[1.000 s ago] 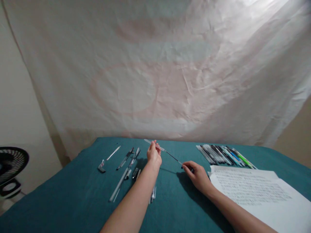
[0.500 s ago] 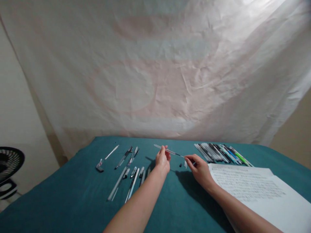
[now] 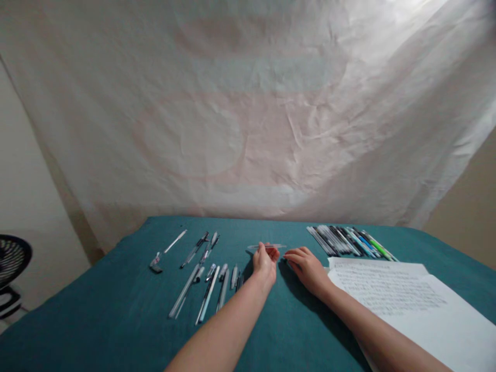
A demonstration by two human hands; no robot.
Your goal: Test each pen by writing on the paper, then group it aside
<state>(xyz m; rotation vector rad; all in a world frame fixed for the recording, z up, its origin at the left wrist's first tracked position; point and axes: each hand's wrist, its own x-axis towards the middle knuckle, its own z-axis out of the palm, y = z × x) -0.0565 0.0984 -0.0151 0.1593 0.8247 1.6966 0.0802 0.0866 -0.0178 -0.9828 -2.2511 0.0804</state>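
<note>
My left hand (image 3: 265, 264) holds a clear pen barrel (image 3: 253, 247) between thumb and fingers, lying nearly level above the cloth. Its right end reaches toward my right hand (image 3: 307, 267), which is lowered to the table with the fingers bent together and pointing down. Whatever those fingertips grip is hidden or too small to name. Left of my left forearm lie several pens in parts: a clear barrel (image 3: 185, 293), a pale blue-ended pen (image 3: 209, 294) and clear caps, one of them a cap (image 3: 210, 272).
A row of pens (image 3: 344, 242) lies at the back right, a green pen (image 3: 377, 245) among them. Handwritten paper sheets (image 3: 391, 289) lie under my right forearm. At the left are a white refill (image 3: 175, 241) and a small dark-ended piece (image 3: 155, 263). A black fan (image 3: 13, 261) stands beyond the table.
My right hand has let go of the dark refill end at the barrel and dropped to the table, over the small black piece and clear cap. The barrel has turned level and moved slightly right.
</note>
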